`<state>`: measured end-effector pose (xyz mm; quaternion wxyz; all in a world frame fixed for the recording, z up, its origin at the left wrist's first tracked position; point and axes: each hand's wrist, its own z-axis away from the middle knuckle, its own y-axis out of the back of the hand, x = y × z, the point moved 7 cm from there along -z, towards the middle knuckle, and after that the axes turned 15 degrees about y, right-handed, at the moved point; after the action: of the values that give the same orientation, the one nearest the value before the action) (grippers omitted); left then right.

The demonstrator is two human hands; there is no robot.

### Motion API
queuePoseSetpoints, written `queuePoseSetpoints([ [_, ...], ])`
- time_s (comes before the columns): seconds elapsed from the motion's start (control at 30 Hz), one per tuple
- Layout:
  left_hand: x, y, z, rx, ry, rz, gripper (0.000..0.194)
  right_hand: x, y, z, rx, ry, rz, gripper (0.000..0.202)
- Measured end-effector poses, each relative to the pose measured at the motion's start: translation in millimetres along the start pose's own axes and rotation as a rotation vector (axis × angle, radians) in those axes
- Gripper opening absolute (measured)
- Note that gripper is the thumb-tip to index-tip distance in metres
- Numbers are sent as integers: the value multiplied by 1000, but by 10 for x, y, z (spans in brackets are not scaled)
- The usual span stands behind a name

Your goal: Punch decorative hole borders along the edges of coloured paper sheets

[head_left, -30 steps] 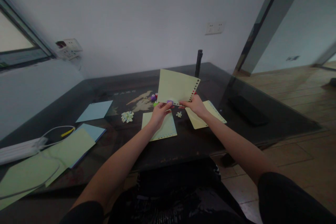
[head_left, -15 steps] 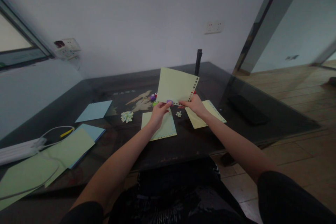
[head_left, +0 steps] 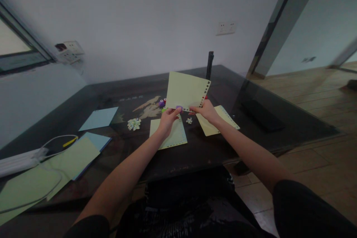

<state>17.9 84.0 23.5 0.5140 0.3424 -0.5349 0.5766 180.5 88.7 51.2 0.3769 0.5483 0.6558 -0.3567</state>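
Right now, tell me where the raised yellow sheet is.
In the head view, the sheet is near centre, left of the black post, with left hand and right hand at its lower edge.

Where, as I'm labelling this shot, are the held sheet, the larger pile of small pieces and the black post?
Held sheet [head_left: 186, 90]: head view, middle of its plain face.
Larger pile [head_left: 134, 124]: head view, middle of its top.
Black post [head_left: 209, 66]: head view, middle of its shaft.

I'm standing in a plain indoor room, home or small office, I can't tell which. A dark table decorated with a bird picture stands by a pale wall with sockets; there's a window to the left and brownish flooring to the right.
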Motion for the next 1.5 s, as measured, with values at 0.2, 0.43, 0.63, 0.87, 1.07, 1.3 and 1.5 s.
queuePoseSetpoints([
  [0.2,11,2,4,0,-11,-1,33,19,15,-9,-8,10,35,35],
  [0.43,29,-6,21,11,-9,-4,35,3,17,-11,-12,7,47,34],
  [0.63,30,-3,25,17,-12,-4,33,-15,5,-7,-20,6,39,34],
  [0.87,28,12,9,22,-26,-15,34,6,12,-8,-15,1,40,40],
  [1.07,20,27,-7,13,-36,-29,34,3,15,-2,-23,8,65,37],
  [1.3,31,23,4,20,-49,-40,33,-14,9,1,-23,4,62,39],
  [1.5,35,25,2,19,-47,-30,34,-46,4,3,-23,17,49,35],
])
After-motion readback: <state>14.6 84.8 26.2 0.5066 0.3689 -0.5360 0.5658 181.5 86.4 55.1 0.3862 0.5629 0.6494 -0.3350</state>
